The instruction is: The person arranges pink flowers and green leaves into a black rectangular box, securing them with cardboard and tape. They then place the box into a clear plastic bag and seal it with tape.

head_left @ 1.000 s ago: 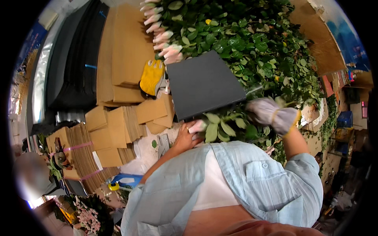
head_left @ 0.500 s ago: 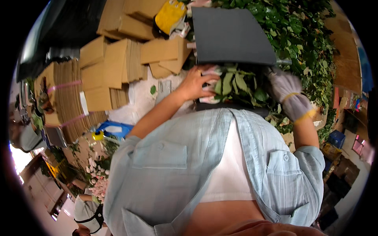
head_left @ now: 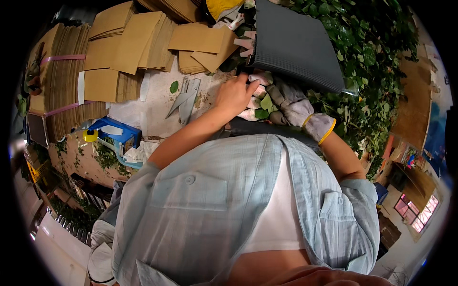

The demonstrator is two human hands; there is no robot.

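Note:
Several pale pink-white flower heads (head_left: 255,102), which look like roses in netting, lie in a stacked bunch in front of my body. My bare left hand (head_left: 234,95) is at their left side, fingers curled together against the upper heads; some fingertips are hidden. My right hand (head_left: 292,104), in a grey glove with a yellow cuff, wraps over the right side of the bunch, just behind the heads. A few green leaves (head_left: 265,102) poke out between the two hands. Beyond them stands a stack of dark grey sheets (head_left: 296,45), and another dark edge (head_left: 272,129) lies closest to my shirt.
Stacked brown cardboard sheets (head_left: 129,45) cover the table's far left. Metal pieces (head_left: 185,101) lie left of my hand, by a blue tape dispenser (head_left: 117,131). Leafy stems (head_left: 372,71) heap up on the right. A yellow item (head_left: 222,8) is at the back.
My gloved right hand has moved left, from the leafy stems onto the bunch beside the flower heads. My left hand stays at the heads, its fingers more curled. The view has shifted.

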